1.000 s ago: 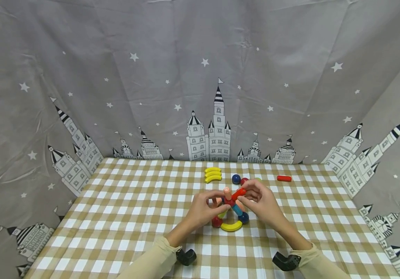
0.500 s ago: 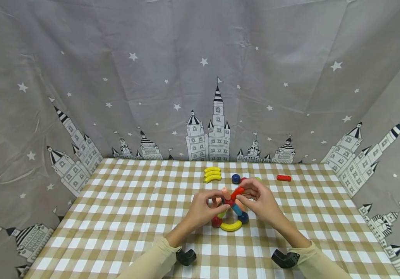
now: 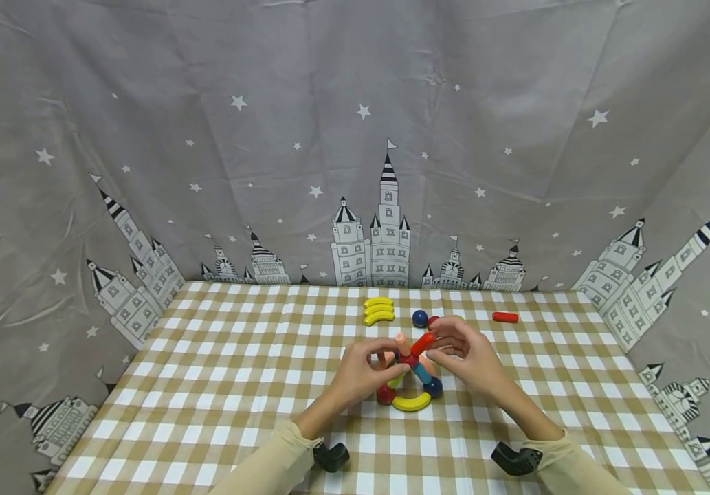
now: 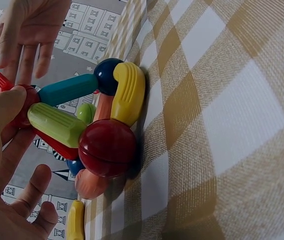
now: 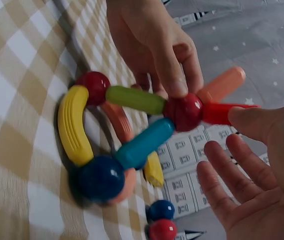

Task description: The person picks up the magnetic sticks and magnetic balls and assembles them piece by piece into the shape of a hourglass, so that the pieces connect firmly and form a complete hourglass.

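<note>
A magnetic stick-and-ball frame stands on the checked cloth. My left hand (image 3: pixel 363 370) pinches the red ball (image 5: pixel 184 112) at its top. From that ball a green stick (image 5: pixel 136 100) and a teal stick (image 5: pixel 145 144) slope down to a lower red ball (image 4: pixel 108 147) and a dark blue ball (image 5: pixel 101 178), joined by a curved yellow stick (image 3: pixel 412 401). A peach stick (image 5: pixel 224 84) and a bright red stick (image 3: pixel 423 343) point upward from the top ball. My right hand (image 3: pixel 473 357) is beside the red stick, fingers spread, its thumb overlapping the stick's end in the right wrist view.
Behind the frame lie several curved yellow sticks (image 3: pixel 379 311) in a row. A loose blue ball (image 3: pixel 419 318) and a red ball (image 3: pixel 433 321) sit to their right. Farther right is another red stick (image 3: pixel 506 317). A grey curtain (image 3: pixel 305 137) hangs at the back.
My right hand has loosened its pinch on the upper red stick and drawn slightly right. The stick stays up on the top ball; my left hand keeps its hold.
</note>
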Demonstrator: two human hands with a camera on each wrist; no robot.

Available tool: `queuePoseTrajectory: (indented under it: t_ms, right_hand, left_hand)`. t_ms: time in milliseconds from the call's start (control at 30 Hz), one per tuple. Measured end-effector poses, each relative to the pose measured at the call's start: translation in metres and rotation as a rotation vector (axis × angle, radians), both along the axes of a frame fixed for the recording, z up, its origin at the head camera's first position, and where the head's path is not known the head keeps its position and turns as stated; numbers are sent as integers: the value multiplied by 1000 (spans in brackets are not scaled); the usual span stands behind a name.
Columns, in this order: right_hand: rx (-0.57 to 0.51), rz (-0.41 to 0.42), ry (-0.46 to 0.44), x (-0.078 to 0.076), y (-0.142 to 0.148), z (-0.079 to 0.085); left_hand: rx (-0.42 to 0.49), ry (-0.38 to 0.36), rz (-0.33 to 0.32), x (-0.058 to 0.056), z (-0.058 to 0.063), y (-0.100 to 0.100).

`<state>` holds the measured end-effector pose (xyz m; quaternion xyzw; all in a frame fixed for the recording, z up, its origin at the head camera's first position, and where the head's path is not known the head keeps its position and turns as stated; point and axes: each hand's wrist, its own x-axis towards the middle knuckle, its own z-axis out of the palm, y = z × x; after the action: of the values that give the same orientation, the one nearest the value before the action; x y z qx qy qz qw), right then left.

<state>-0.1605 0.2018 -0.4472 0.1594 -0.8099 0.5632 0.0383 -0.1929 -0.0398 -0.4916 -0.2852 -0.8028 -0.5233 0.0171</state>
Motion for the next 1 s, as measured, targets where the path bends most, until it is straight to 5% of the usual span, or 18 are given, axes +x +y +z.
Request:
queuePoseTrajectory:
  t_ms: [600,1000]
  right_hand:
    - [241,-84,24,-24,38,-7]
    - [314,-154,10,-52,56,-35]
  left_hand:
    - [-16,-22,17,1,1,0]
    - [-14,-15,19,2,2,0]
